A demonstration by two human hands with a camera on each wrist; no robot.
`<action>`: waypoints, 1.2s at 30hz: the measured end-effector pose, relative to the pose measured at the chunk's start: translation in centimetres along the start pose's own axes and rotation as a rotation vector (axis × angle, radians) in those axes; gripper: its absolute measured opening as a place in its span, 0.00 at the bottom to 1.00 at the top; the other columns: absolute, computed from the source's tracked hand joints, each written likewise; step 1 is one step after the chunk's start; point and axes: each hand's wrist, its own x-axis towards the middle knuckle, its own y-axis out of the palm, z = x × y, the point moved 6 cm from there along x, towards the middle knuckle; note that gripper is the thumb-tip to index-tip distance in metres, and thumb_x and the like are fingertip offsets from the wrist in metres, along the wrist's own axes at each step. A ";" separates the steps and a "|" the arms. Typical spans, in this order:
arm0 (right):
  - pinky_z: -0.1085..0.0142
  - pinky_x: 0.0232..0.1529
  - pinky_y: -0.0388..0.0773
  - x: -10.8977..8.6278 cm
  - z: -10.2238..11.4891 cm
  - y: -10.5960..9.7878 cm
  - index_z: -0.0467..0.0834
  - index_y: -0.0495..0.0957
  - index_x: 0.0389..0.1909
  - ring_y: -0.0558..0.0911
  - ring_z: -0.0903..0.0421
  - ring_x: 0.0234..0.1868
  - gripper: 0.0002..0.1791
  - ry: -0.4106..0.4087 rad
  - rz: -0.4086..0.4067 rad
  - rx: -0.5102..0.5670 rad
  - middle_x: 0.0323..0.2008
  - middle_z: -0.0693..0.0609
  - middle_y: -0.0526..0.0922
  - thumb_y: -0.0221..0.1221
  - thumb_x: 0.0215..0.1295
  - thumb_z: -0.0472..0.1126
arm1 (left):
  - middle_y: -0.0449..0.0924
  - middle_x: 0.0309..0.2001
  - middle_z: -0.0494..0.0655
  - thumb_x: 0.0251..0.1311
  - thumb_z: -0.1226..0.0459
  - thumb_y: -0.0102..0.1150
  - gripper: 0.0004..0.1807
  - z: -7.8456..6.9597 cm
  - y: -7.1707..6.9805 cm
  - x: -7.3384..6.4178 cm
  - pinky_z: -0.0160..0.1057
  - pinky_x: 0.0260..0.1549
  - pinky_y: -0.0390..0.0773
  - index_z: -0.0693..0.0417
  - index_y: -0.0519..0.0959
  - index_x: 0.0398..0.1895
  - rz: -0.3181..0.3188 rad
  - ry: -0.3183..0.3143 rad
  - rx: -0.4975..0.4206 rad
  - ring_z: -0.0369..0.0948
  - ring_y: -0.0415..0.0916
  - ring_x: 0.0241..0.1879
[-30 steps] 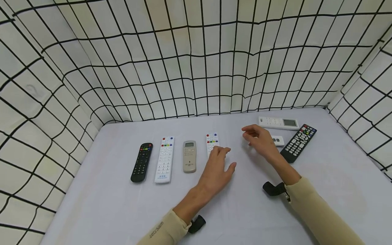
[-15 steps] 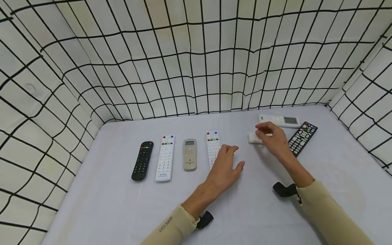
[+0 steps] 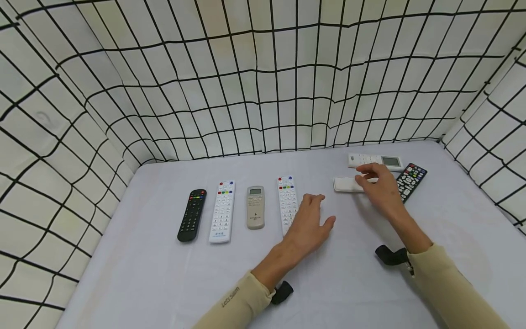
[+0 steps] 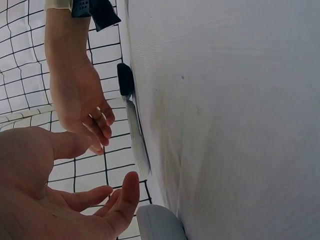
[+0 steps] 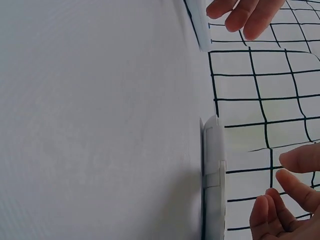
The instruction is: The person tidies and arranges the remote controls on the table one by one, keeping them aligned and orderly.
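My left hand [image 3: 306, 226] hovers with loosely bent fingers over the lower right side of a white remote control [image 3: 287, 198] with coloured buttons, covering its bottom end. My right hand [image 3: 381, 191] hangs above a smaller white remote control [image 3: 347, 184], hiding its right part. In the right wrist view, a gap separates that hand's fingers [image 5: 297, 187] from this small remote [image 5: 214, 175]. Behind lies a white air conditioner remote [image 3: 371, 161] with a grey screen. A black remote [image 3: 411, 180] slants beside my right hand, partly covered by it. Neither hand holds anything.
To the left lie a black remote [image 3: 191, 215], a long white remote [image 3: 222, 212] and a beige remote [image 3: 255, 208] with a small screen. All rest on a white-covered table [image 3: 164, 283]. Black netting [image 3: 263, 82] over white cloth stands around the back and sides.
My right hand has moved right, uncovering the left end of the small white remote. My left hand has shifted slightly right, showing more of the white remote beside it. The remotes lie still.
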 end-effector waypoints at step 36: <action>0.39 0.63 0.74 0.3 -3.3 -1.2 0.24 0.58 0.74 0.73 0.30 0.64 0.41 0.167 0.290 -0.159 0.71 0.20 0.62 0.65 0.68 0.40 | 0.62 0.77 0.60 0.71 0.58 0.63 0.40 -1.2 2.9 4.9 0.43 0.73 0.70 0.64 0.58 0.79 0.017 -0.073 -0.012 0.50 0.69 0.75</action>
